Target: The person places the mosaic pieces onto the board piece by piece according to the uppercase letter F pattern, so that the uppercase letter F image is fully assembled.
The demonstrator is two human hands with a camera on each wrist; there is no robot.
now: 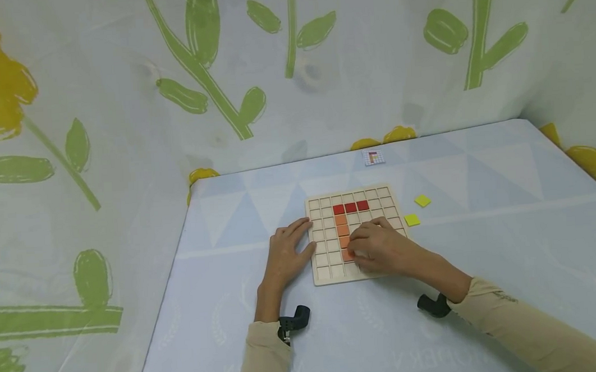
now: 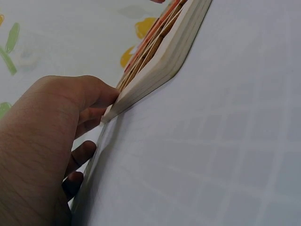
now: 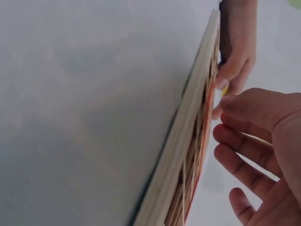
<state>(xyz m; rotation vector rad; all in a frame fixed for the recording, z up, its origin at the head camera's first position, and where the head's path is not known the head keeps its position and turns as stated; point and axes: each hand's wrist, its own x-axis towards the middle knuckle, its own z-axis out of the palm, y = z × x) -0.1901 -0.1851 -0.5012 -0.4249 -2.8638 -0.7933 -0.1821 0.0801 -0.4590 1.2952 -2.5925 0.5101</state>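
Note:
A pale wooden grid board (image 1: 324,274) lies flat on the table. In its grid sit a row of 3 red tiles (image 1: 350,207) and, below the leftmost, a column of several orange tiles (image 1: 342,230). My left hand (image 1: 284,257) rests at the board's left edge, thumb and fingertips touching it, as the left wrist view (image 2: 51,113) also shows. Over the lower middle of the board, my right hand (image 1: 382,249) has its fingertips beside the lowest orange tiles. A small yellow tile (image 3: 225,89) shows at its thumb and fingertip, mostly hidden; the cells beneath are covered.
Two loose yellow tiles, one farther back (image 1: 422,201) and one nearer (image 1: 412,220), lie right of the board. Behind it, a small pattern card (image 1: 374,158) lies near the table's back edge. Flower-printed cloth (image 1: 324,106) hangs behind the table.

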